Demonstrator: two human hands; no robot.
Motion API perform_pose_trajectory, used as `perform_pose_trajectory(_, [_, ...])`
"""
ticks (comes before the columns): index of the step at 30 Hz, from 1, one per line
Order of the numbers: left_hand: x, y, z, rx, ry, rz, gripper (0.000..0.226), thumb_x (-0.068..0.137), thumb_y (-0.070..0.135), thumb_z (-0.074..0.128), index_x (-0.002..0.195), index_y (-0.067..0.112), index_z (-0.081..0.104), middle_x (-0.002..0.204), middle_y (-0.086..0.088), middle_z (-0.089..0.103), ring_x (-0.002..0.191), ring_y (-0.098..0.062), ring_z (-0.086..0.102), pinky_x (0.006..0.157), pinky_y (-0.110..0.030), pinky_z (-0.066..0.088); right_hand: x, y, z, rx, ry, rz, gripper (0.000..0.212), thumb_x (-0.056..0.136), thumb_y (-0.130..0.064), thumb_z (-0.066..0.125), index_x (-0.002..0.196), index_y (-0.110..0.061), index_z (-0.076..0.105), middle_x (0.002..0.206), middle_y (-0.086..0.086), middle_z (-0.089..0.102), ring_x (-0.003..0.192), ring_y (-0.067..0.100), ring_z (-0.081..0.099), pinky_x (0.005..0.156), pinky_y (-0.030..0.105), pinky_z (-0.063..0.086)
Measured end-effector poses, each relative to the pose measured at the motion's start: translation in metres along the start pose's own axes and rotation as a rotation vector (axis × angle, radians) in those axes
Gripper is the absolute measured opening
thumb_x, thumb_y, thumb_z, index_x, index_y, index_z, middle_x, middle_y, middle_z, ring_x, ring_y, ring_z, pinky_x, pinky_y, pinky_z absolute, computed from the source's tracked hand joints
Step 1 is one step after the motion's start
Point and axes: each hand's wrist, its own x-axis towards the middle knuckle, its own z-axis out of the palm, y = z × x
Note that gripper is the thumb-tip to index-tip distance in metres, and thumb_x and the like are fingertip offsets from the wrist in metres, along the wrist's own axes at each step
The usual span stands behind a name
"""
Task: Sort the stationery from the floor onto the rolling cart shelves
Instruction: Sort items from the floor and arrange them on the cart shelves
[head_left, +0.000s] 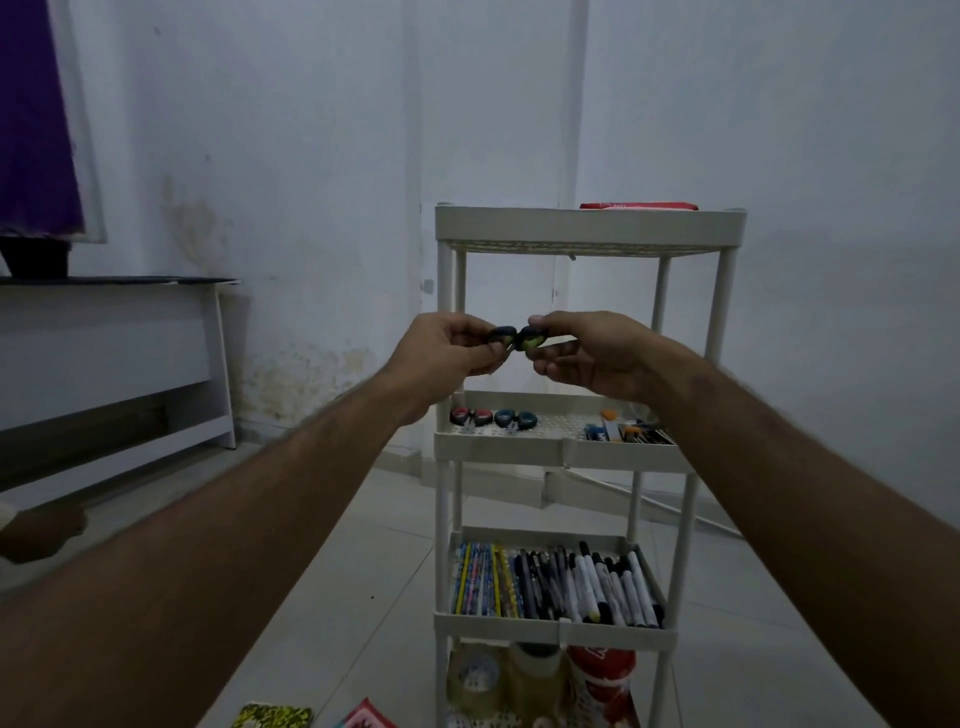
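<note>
both hands' fingers (483, 353) pinch what look like scissors (517, 338).

Stained white wall (291, 156), tiled floor (384, 545)

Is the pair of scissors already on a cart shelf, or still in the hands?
Still in the hands: left hand and right hand each grip one handle of the scissors.

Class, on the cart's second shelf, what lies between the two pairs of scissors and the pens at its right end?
In the head view, only bare perforated shelf separates the scissors from the pens.
</note>
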Motion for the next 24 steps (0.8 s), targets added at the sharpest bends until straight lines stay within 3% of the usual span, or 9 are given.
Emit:
perform_pose_trajectory(4, [-0.001, -0.021, -0.009, 0.539, 0.008, 0.052, 0.037, 0.087, -0.004, 0.068, 0.121, 0.009, 0.071, 0.115, -0.006, 0.073, 0.101, -0.015, 0.068, 0.085, -0.024, 0.054, 0.019, 0.026, 0.023, -0.146, 0.143, 0.007, 0.016, 0.091, -0.004, 0.069, 0.103, 0.008, 0.071, 0.092, 0.023, 0.072, 0.064, 0.019, 0.068, 0.061, 0.027, 0.060])
perform_pose_trajectory(6, [-0.012, -0.033, -0.009, 0.670, 0.059, 0.146, 0.039, 0.087, -0.006, 0.061, 0.122, 0.008, 0.071, 0.117, -0.006, 0.072, 0.100, -0.014, 0.068, 0.088, -0.026, 0.056, 0.030, 0.042, 0.036, -0.194, 0.225, -0.011, 0.012, 0.089, 0.001, 0.070, 0.099, 0.007, 0.073, 0.093, 0.027, 0.072, 0.061, 0.023, 0.066, 0.064, 0.032, 0.061])
perform_pose_trajectory(9, [-0.033, -0.046, -0.008, 0.679, 0.153, 0.275, 0.030, 0.090, 0.000, 0.062, 0.117, 0.007, 0.073, 0.111, -0.006, 0.073, 0.094, -0.011, 0.069, 0.089, -0.024, 0.057, 0.050, 0.061, 0.050, -0.276, 0.312, 0.023, 0.011, 0.088, 0.001, 0.071, 0.096, 0.008, 0.072, 0.085, 0.026, 0.072, 0.054, 0.026, 0.068, 0.064, 0.036, 0.062])
perform_pose_trajectory(12, [-0.052, -0.056, -0.014, 0.643, 0.181, 0.297, 0.022, 0.090, 0.004, 0.064, 0.108, 0.009, 0.075, 0.098, 0.000, 0.074, 0.081, -0.003, 0.067, 0.077, -0.014, 0.057, 0.059, 0.073, 0.066, -0.461, 0.351, 0.060, 0.019, 0.087, -0.009, 0.072, 0.100, 0.004, 0.070, 0.084, 0.019, 0.072, 0.066, 0.026, 0.071, 0.062, 0.035, 0.061])
perform_pose_trajectory(15, [-0.073, -0.067, -0.021, 0.624, 0.161, 0.274, 0.020, 0.089, 0.006, 0.065, 0.105, 0.012, 0.075, 0.094, 0.006, 0.070, 0.083, 0.000, 0.065, 0.072, -0.013, 0.055, 0.047, 0.071, 0.074, -0.788, 0.297, -0.046, 0.012, 0.093, -0.013, 0.063, 0.092, -0.001, 0.063, 0.081, 0.010, 0.061, 0.066, 0.018, 0.057, 0.050, 0.025, 0.041])
perform_pose_trajectory(17, [-0.089, -0.075, -0.028, 0.619, 0.139, 0.246, 0.020, 0.090, 0.006, 0.065, 0.106, 0.013, 0.074, 0.097, 0.006, 0.070, 0.085, 0.001, 0.065, 0.072, -0.009, 0.052, 0.040, 0.066, 0.069, -0.886, 0.302, -0.091, 0.007, 0.091, -0.003, 0.061, 0.095, 0.001, 0.065, 0.090, 0.012, 0.065, 0.077, 0.021, 0.062, 0.058, 0.027, 0.050])
perform_pose_trajectory(20, [-0.115, -0.086, -0.037, 0.612, 0.094, 0.218, 0.020, 0.090, 0.007, 0.066, 0.107, 0.016, 0.074, 0.101, 0.008, 0.070, 0.088, 0.002, 0.064, 0.072, -0.008, 0.051, 0.021, 0.067, 0.060, -0.900, 0.352, -0.182, 0.023, 0.090, 0.002, 0.060, 0.109, -0.001, 0.074, 0.110, 0.016, 0.072, 0.098, 0.024, 0.068, 0.083, 0.031, 0.057])
perform_pose_trajectory(24, [-0.158, -0.100, -0.042, 0.593, 0.044, 0.190, 0.020, 0.091, 0.010, 0.067, 0.109, 0.019, 0.072, 0.104, 0.013, 0.068, 0.093, 0.001, 0.063, 0.075, -0.011, 0.052, -0.035, 0.097, 0.068, -0.899, 0.389, -0.440, 0.026, 0.096, -0.010, 0.056, 0.115, -0.009, 0.074, 0.111, 0.006, 0.074, 0.088, 0.014, 0.068, 0.075, 0.023, 0.052])
